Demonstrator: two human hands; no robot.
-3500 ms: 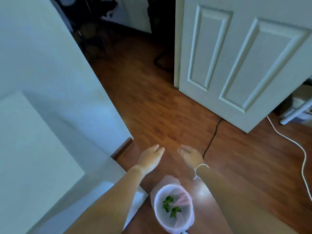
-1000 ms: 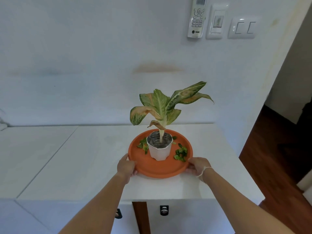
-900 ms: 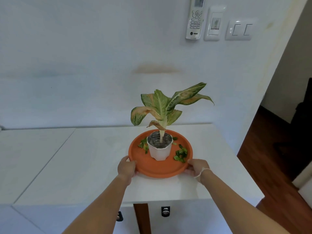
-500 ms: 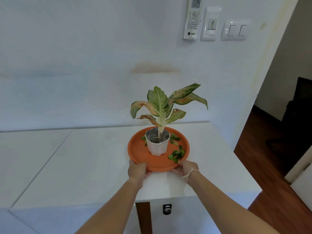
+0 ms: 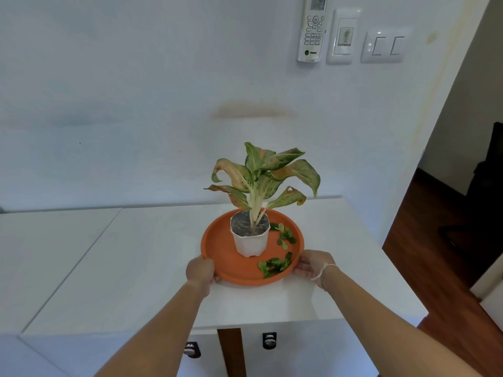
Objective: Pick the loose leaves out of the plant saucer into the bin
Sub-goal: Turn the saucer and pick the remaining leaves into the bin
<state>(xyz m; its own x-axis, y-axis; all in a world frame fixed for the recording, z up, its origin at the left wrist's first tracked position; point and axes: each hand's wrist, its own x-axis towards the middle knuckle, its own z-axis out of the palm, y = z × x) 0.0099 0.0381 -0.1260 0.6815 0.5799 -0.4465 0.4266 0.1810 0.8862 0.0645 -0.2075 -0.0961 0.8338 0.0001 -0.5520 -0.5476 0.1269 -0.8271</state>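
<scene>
An orange plant saucer (image 5: 217,240) sits on a white cabinet top (image 5: 136,254). In its middle stands a white pot (image 5: 250,244) with a variegated plant (image 5: 261,175). Loose green leaves lie in the saucer: one bunch near the front right rim (image 5: 275,265), a few more to the right of the pot (image 5: 284,235). My left hand (image 5: 200,272) grips the saucer's front left rim. My right hand (image 5: 315,263) grips the front right rim. The bin is out of view.
The wall behind carries a remote holder (image 5: 313,28) and light switches (image 5: 383,46). The cabinet's right edge drops to a wooden floor (image 5: 441,240) and a dark doorway. Two small knobs (image 5: 269,340) sit on the cabinet front below.
The saucer has turned under my hands: the leaf bunches have swung round to the front and right of the pot. 3.5 s ago I looked down at the bin on the floor.
</scene>
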